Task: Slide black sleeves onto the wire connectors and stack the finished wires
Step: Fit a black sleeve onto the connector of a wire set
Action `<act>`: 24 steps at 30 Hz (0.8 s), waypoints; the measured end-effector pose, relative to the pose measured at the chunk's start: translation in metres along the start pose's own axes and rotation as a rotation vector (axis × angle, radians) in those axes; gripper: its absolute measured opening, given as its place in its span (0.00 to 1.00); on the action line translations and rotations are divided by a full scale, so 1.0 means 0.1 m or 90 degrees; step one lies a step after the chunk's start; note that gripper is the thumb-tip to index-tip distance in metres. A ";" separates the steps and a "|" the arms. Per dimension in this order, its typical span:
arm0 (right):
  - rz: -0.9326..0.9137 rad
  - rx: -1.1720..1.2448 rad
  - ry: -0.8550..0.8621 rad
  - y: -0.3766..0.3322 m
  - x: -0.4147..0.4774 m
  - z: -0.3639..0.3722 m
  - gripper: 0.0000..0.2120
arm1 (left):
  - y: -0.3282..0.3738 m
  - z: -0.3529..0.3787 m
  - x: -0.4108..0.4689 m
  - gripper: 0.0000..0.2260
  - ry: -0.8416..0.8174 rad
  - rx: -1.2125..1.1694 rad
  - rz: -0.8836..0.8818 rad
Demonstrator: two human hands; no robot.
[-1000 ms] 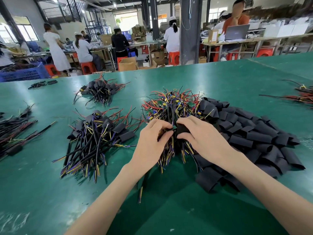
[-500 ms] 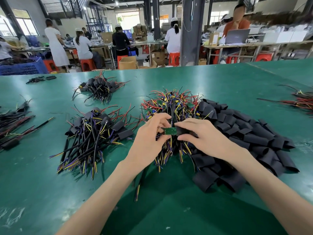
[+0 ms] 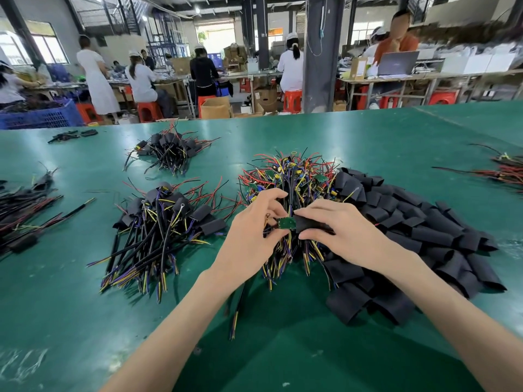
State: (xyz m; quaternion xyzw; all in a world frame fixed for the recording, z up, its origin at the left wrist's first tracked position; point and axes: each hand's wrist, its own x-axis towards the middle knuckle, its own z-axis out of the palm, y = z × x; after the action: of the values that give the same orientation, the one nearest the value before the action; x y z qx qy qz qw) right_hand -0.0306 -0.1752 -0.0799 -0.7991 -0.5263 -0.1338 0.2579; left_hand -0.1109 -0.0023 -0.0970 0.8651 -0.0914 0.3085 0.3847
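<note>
One flat green connector (image 3: 285,222), pinched by the left hand (image 3: 254,232), meets the black sleeve (image 3: 310,224) gripped by the right hand (image 3: 346,230).

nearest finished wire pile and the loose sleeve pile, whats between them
Head view: the heap of unsleeved wires, with the left hand and right hand above it holding a black sleeve against a green board.

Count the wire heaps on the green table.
6: centre heap, near-left heap, far heap, left-edge heap, small far-left cluster, right-edge heap. More may lie outside view.
</note>
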 end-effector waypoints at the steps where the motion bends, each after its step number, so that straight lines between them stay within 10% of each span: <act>1: -0.001 0.008 0.000 0.01 0.00 0.00 0.17 | 0.01 0.00 0.00 0.28 0.003 0.001 0.005; 24: 0.153 0.438 -0.161 0.08 -0.03 -0.14 0.10 | 0.03 0.05 -0.03 0.29 0.041 -0.018 0.071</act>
State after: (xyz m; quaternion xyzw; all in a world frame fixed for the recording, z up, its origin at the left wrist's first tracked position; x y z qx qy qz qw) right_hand -0.0236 -0.1880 -0.0721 -0.7322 -0.4707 0.1814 0.4576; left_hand -0.1123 -0.0082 -0.0991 0.8427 -0.1313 0.3560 0.3818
